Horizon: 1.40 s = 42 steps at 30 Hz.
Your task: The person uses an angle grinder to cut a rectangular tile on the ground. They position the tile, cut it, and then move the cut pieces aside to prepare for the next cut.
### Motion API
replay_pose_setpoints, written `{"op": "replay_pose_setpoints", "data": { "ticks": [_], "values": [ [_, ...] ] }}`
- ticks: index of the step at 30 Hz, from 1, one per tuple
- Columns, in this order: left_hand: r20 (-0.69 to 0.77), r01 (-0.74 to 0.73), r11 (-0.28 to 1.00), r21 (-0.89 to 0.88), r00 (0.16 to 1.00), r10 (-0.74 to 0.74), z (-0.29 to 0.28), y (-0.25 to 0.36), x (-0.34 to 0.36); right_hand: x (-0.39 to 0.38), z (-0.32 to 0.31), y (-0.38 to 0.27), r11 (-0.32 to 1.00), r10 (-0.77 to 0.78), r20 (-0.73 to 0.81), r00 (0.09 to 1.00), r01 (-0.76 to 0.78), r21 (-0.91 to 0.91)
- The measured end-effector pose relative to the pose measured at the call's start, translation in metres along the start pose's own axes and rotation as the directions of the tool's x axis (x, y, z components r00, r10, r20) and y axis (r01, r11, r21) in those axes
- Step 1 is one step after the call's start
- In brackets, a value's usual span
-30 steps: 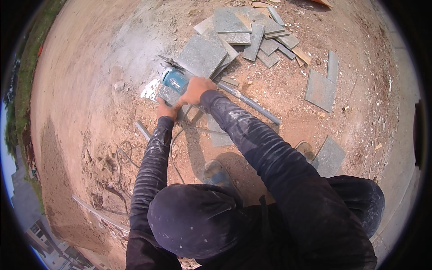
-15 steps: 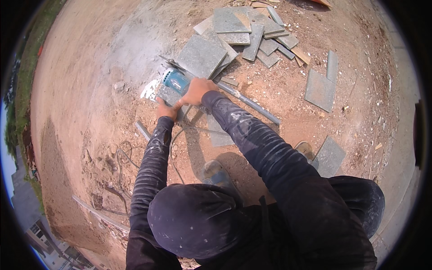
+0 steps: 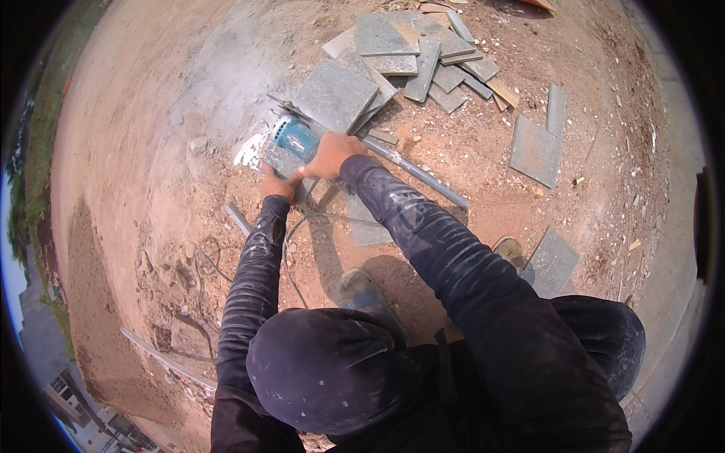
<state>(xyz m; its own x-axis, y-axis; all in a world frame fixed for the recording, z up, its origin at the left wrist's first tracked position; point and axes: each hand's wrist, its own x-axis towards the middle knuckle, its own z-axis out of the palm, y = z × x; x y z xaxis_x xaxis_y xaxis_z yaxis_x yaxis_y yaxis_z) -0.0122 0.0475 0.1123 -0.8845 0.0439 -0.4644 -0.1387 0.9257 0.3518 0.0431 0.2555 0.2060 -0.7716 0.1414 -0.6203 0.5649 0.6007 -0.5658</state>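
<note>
My right hand (image 3: 336,153) is wrapped round a blue-bodied handheld tile cutter (image 3: 294,137), with part of its metal guard showing at the far side. Under the cutter lies a grey stone tile (image 3: 282,160). My left hand (image 3: 279,185) grips this tile at its near edge, close to the right hand, its thumb pointing toward the cutter. Whether the blade touches stone is hidden by the cutter's body. A larger square grey tile (image 3: 336,94) rests just beyond. A long grey strip or bar (image 3: 419,175) runs from near the cutter toward the lower right.
A heap of cut grey tiles (image 3: 387,35) lies at the far side. More tile pieces (image 3: 536,151) are on the dirt to the right, and one (image 3: 553,263) is beside my shoe (image 3: 510,249). A dark cord (image 3: 288,264) loops over the ground at left. Pale dust (image 3: 234,68) covers the dirt ahead.
</note>
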Motion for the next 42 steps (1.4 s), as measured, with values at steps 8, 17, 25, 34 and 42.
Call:
{"op": "replay_pose_setpoints", "data": {
  "ticks": [8, 17, 25, 34, 42],
  "values": [
    [-0.010, 0.005, 0.998, -0.065, 1.000, -0.006, -0.001, 0.001, -0.003, -0.004, 0.000, 0.004, 0.999, -0.033, 0.001, 0.999, 0.033, 0.011],
    [0.008, 0.017, 0.992, -0.123, 1.000, -0.016, 0.001, -0.003, 0.000, -0.005, 0.004, 0.009, 0.999, -0.039, -0.042, 0.998, 0.040, 0.031],
    [-0.010, 0.042, 0.994, -0.096, 0.999, -0.043, -0.003, 0.011, -0.010, -0.009, -0.001, 0.011, 1.000, -0.020, -0.009, 1.000, 0.020, 0.012],
    [-0.029, 0.017, 0.999, -0.049, 0.999, -0.018, 0.002, 0.001, -0.001, -0.011, 0.000, 0.015, 0.999, -0.040, -0.001, 0.999, 0.040, -0.005],
    [-0.061, -0.012, 0.996, -0.094, 0.998, 0.006, 0.002, -0.012, 0.005, -0.015, 0.002, 0.014, 0.999, -0.041, -0.014, 0.999, 0.041, 0.001]
  ]
}}
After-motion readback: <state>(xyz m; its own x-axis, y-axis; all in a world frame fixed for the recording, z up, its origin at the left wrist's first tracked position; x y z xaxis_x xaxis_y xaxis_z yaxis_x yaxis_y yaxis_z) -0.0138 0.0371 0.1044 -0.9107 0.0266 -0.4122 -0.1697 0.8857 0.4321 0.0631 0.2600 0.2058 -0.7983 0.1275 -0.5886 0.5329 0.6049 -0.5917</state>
